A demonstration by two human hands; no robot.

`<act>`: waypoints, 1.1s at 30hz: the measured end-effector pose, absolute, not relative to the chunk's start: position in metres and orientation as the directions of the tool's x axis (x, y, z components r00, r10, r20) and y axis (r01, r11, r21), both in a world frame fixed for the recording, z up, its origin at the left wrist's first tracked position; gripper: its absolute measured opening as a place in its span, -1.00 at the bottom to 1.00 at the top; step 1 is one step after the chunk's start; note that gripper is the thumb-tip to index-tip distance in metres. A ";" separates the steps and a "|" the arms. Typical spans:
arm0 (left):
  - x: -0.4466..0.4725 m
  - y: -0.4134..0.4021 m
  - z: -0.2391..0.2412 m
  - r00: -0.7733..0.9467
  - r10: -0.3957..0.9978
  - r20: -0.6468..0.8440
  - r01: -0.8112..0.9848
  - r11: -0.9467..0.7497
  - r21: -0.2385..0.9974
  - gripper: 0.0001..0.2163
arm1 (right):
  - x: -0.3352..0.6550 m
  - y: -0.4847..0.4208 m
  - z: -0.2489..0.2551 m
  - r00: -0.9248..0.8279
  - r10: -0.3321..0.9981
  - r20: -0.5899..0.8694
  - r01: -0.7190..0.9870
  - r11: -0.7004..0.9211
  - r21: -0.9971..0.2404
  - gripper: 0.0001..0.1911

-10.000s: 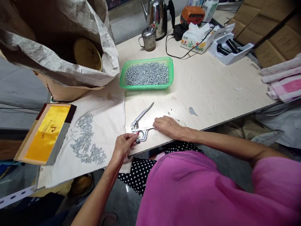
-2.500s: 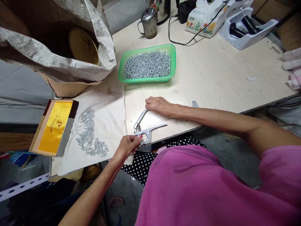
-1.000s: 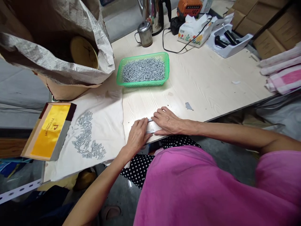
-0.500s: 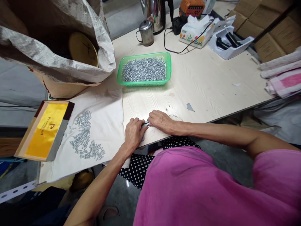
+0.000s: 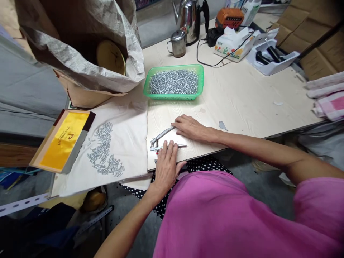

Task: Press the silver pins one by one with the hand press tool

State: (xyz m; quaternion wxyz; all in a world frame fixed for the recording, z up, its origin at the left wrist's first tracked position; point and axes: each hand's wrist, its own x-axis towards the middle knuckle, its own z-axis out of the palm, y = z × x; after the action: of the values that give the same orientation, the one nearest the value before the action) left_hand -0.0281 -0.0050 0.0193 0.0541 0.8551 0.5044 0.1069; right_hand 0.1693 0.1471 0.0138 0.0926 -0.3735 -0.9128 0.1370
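Metal hand pliers [image 5: 160, 138] lie near the front edge of the pale table [image 5: 242, 96], their two handles spread apart. My left hand [image 5: 167, 165] lies flat on the lower handle, fingers stretched out. My right hand [image 5: 188, 126] rests on the end of the upper handle, fingers extended and holding it down. A pile of small metal springs [image 5: 105, 157] lies on a white cloth [image 5: 126, 122] to the left. A green basket [image 5: 173, 95] full of the same springs stands further back.
A yellow and brown box [image 5: 63, 139] sits at the cloth's left edge. A big paper sack [image 5: 88, 53] stands behind it. At the back are a steel mug [image 5: 178, 43], a kettle [image 5: 191, 19], a tissue pack [image 5: 233, 44] and a tape dispenser [image 5: 271, 57]. Folded cloths [image 5: 329, 96] lie at right.
The pliers' handles were pressed together under both hands half a second ago; now they are spread open. My right hand moved up with the upper handle, and my left hand shifted right onto the lower handle.
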 end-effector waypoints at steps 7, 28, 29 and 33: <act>-0.020 0.003 0.007 0.408 0.909 0.080 0.857 -0.412 0.311 -0.37 | 0.138 0.197 0.024 -0.763 0.643 0.066 0.625 0.759 -0.183 -0.79; -0.170 0.009 0.067 -0.070 0.904 0.422 0.988 0.003 0.157 -0.76 | 0.062 0.118 0.027 -0.971 -0.106 0.215 -0.170 0.937 -0.306 -0.82; -0.188 0.023 0.067 -0.141 0.912 0.385 0.986 0.096 0.134 -0.74 | 0.063 0.117 0.024 -0.963 -0.030 0.268 -0.144 0.898 -0.416 -0.83; -0.235 0.069 0.062 -0.343 0.916 0.209 0.939 0.341 0.050 -0.70 | 0.077 0.138 0.037 -0.791 0.475 0.385 0.056 0.684 -0.727 -0.79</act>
State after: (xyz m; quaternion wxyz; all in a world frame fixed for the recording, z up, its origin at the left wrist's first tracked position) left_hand -0.2350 0.0687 0.0619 -0.0719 0.5685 0.8156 0.0806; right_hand 0.0772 0.1379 0.0370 0.2850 -0.1522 -0.8722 0.3673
